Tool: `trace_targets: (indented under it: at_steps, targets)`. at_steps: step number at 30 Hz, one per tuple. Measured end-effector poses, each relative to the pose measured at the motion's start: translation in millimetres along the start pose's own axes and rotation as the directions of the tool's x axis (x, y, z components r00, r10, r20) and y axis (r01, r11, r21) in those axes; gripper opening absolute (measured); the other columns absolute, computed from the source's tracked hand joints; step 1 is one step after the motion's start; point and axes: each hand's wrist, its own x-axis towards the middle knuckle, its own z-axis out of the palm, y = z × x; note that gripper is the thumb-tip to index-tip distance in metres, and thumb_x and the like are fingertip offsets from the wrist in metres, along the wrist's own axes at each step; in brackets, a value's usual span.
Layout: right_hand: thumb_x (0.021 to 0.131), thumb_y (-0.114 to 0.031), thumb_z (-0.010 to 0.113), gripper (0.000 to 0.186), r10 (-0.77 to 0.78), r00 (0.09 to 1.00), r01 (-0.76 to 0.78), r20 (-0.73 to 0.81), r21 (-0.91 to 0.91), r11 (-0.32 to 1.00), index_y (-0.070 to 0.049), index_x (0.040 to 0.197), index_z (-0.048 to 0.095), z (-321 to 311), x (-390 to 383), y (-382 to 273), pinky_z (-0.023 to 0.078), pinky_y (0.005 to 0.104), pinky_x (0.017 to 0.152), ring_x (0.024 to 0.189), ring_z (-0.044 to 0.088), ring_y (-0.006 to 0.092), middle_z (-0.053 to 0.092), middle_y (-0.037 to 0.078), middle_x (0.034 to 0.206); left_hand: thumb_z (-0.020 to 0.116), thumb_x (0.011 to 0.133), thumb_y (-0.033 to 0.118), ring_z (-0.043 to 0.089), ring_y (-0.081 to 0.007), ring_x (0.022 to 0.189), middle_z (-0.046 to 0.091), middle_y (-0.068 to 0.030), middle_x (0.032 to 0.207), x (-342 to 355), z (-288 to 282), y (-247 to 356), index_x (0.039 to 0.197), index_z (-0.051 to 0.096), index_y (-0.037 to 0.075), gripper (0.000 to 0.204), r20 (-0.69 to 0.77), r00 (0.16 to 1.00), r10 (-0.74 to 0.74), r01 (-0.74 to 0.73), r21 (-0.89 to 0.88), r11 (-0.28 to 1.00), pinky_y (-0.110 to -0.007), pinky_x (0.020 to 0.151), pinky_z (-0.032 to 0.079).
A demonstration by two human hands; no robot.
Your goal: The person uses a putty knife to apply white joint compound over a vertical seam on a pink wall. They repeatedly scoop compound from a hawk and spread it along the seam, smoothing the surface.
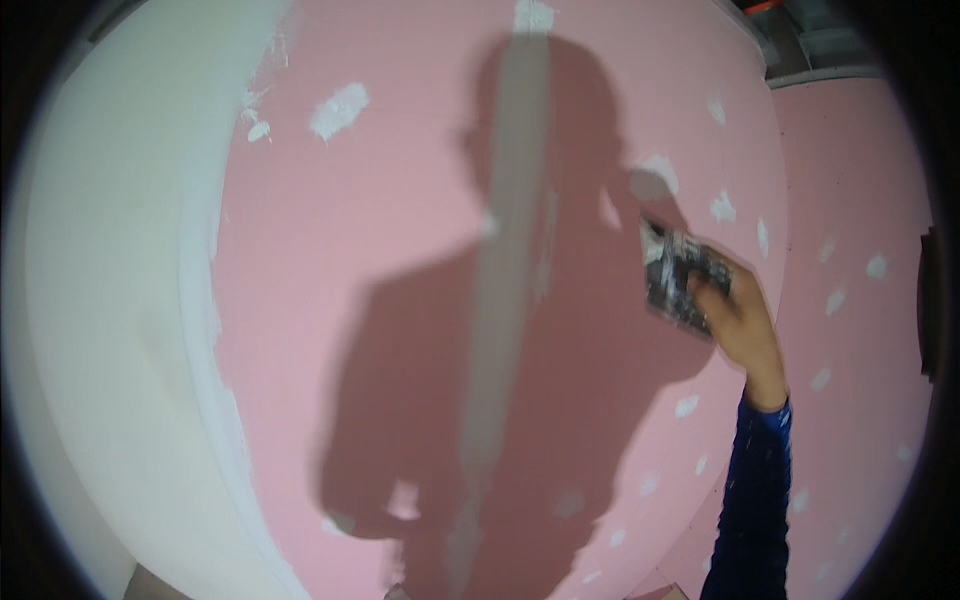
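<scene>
My right hand (738, 310) is raised at the right, with its thumb pressed on the flat face of a putty knife (672, 275). The blade is dark, four-sided and smeared with white compound. It is held in front of a pink wallboard (400, 230); whether its edge touches the board I cannot tell. A pale band of joint compound (500, 330) runs down the board's middle, left of the blade. Just above the blade is a white compound patch (655, 175). My left hand is out of view.
My shadow covers much of the pink board. A whitish wall surface (110, 270) meets it on the left along a ragged compound edge. Another pink board (840, 200) with several white spots stands at the right. Grey metal framing (825, 50) shows at the upper right corner.
</scene>
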Motion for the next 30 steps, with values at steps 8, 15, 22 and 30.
trace_targets:
  at_steps: [8,15,22,30]
  targets:
    - [0.1,-0.008,0.053,0.036,-0.457,0.889,0.354,0.021,-0.664,0.659,-0.002,0.133,0.065,-4.6,229.7,-10.6,0.05,0.0439,0.1,0.111,0.065,0.0419,0.07,0.024,0.122,0.058,0.104,0.034,0.067,-0.0333,0.091,0.07,-0.0203,0.098,-0.3,-23.8,-35.8,0.12,0.067,0.004,0.035,-0.222,0.97,0.096,-0.156,-0.27,0.95,-0.047,0.083,0.053]
    - [0.094,-0.009,0.053,0.04,-0.396,0.918,0.239,-0.025,-0.761,0.602,-0.012,0.131,0.069,1.0,347.6,-16.9,0.052,0.0458,0.098,0.111,0.067,0.0425,0.072,0.022,0.12,0.065,0.097,0.03,0.066,-0.0384,0.108,0.069,-0.0271,0.114,4.7,-22.8,-42.8,0.132,0.06,-0.001,0.046,-0.197,0.977,-0.077,0.049,-0.145,0.988,-0.048,0.092,0.053]
    - [0.089,-0.016,0.06,0.048,-0.385,0.922,0.179,-0.05,-0.825,0.537,-0.016,0.137,0.066,29.1,394.5,-11.6,0.051,0.0453,0.103,0.117,0.067,0.0378,0.072,0.018,0.125,0.07,0.093,0.027,0.066,-0.0413,0.123,0.066,-0.0323,0.13,11.4,-15.8,-47.8,0.144,0.052,-0.005,0.063,-0.223,0.963,-0.152,0.123,-0.141,0.982,-0.048,0.1,0.053]
    - [0.096,-0.014,0.054,0.043,-0.411,0.909,0.123,-0.074,-0.892,0.434,-0.016,0.137,0.066,56.6,381.7,2.3,0.052,0.0505,0.1,0.116,0.066,0.0408,0.072,0.018,0.125,0.07,0.093,0.027,0.065,-0.0418,0.124,0.065,-0.0329,0.132,13.2,-7.0,-77.8,0.15,0.046,-0.004,0.07,-0.235,0.937,-0.257,0.208,-0.214,0.954,-0.048,0.101,0.052]
